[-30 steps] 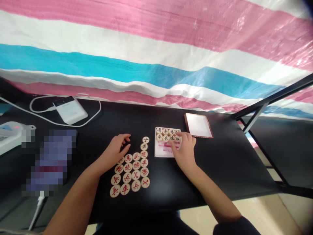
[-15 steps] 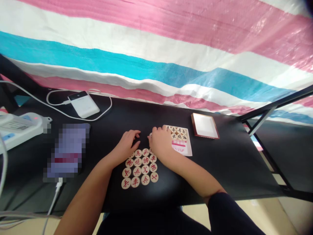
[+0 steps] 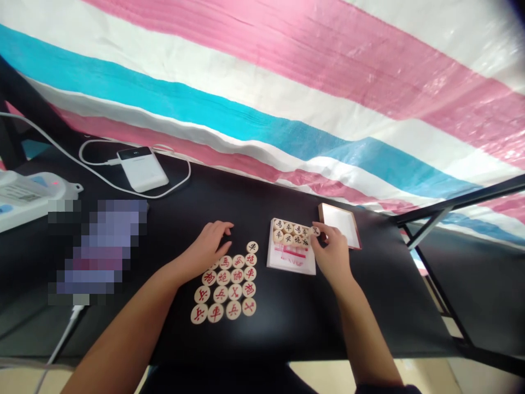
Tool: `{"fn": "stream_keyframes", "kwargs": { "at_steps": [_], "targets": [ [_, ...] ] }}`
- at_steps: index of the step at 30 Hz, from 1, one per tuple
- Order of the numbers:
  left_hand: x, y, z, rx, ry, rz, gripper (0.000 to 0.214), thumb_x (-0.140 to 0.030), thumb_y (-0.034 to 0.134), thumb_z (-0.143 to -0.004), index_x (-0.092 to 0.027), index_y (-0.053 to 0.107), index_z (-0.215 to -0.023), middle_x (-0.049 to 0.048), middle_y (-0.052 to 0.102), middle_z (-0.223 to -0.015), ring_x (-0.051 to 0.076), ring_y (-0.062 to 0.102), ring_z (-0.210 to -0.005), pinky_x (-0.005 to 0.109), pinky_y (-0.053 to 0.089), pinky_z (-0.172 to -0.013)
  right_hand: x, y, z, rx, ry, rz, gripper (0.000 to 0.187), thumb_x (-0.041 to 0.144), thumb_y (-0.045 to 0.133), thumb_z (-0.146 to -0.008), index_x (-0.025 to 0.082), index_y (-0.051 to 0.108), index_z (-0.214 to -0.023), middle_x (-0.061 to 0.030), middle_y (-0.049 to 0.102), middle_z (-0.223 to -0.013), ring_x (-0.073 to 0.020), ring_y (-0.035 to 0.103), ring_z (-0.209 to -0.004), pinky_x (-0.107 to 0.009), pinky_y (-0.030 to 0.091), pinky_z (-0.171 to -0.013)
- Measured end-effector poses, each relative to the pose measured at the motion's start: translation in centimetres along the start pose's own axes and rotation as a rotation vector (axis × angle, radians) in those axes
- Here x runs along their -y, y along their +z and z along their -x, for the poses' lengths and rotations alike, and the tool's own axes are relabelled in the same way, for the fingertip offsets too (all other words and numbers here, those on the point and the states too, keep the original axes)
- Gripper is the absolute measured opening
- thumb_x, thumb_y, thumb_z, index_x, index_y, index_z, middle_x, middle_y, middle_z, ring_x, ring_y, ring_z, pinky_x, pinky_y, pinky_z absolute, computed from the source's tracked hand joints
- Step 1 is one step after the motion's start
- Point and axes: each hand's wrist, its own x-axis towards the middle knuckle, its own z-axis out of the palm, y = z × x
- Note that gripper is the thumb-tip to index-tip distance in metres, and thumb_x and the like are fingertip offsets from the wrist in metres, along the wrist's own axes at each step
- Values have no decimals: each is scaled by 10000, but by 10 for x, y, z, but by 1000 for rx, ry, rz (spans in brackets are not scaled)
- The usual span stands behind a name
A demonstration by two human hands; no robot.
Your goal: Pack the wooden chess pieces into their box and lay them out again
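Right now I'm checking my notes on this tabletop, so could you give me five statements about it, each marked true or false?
1. The right hand pinches a game piece. True.
2. The left hand grips the power bank. False: the left hand is at the edge of the red-marked pieces, and the power bank lies apart from it.
3. The white box holds black-marked pieces. True.
4. The lid covers the white box. False: the lid lies off to its right.
5. A cable is plugged into the power bank. True.
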Motion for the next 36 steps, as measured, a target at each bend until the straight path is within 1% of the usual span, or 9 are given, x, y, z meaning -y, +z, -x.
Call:
{"fn": "stream_keyframes", "kwargs": {
  "at_steps": [3,8,13,22,24,27,31,33,36],
  "targets": [
    [0,0,-1,1,-10,-2,316,-243,425,-810,-150,460,-1110,76,536,-952,212,480,-845,393,427,-798,-13,11,1,46,-26,-14,311,250,473,-751,152,584,-1024,-92,624,-945,-213,498,-800,-376,386,-772],
    [-1,-1,-2,4,-9,6,311,-260,425,-804,-169,464,-1098,64,538,-928,198,482,-809,388,427,-787,-20,22,1,-26,-43,50,287,306,508,-751,155,568,-988,-116,607,-975,-231,495,-836,-387,358,-762],
    [-4,-4,-4,6,-24,2,312,-269,426,-791,-156,477,-1078,70,542,-909,205,482,-801,399,432,-775,-26,25,2,-38,-11,89,270,377,529,-756,157,586,-901,-103,604,-853,-235,493,-795,-372,336,-725],
    [-3,-2,-2,13,-19,0,313,-262,421,-807,-156,462,-1098,72,533,-925,210,480,-829,392,433,-782,-23,22,3,-1,-46,90,260,241,474,-780,165,597,-996,-110,581,-939,-234,488,-862,-385,345,-759],
    [-3,-2,-2,14,-18,2,312,-259,424,-810,-155,461,-1102,71,532,-932,207,478,-828,390,430,-788,-13,16,5,-30,-25,73,265,237,482,-774,154,576,-1008,-113,580,-955,-238,490,-869,-401,352,-781],
    [-3,-2,-2,16,-7,-6,305,-248,427,-815,-150,461,-1102,73,531,-947,205,474,-831,393,422,-802,20,10,16,-21,-75,-9,205,243,479,-791,162,561,-961,-102,581,-957,-230,491,-885,-386,365,-805],
    [-2,-2,-1,10,10,-16,316,-237,434,-820,-138,448,-1120,78,529,-955,209,467,-858,393,420,-806,75,19,34,282,-278,-86,175,315,508,-810,190,574,-914,-64,586,-913,-209,486,-896,-335,383,-815],
    [-1,-2,-1,14,19,-14,318,-234,435,-824,-138,444,-1127,77,526,-955,210,467,-871,389,423,-801,95,29,38,319,-284,7,231,352,534,-793,173,574,-934,-87,573,-929,-228,477,-897,-348,394,-789],
    [0,-2,0,25,22,-8,308,-226,433,-824,-143,447,-1120,77,522,-951,209,470,-871,388,428,-793,109,44,35,356,-246,173,238,348,540,-783,138,590,-885,-121,579,-882,-267,478,-886,-378,403,-739]
  ]
}}
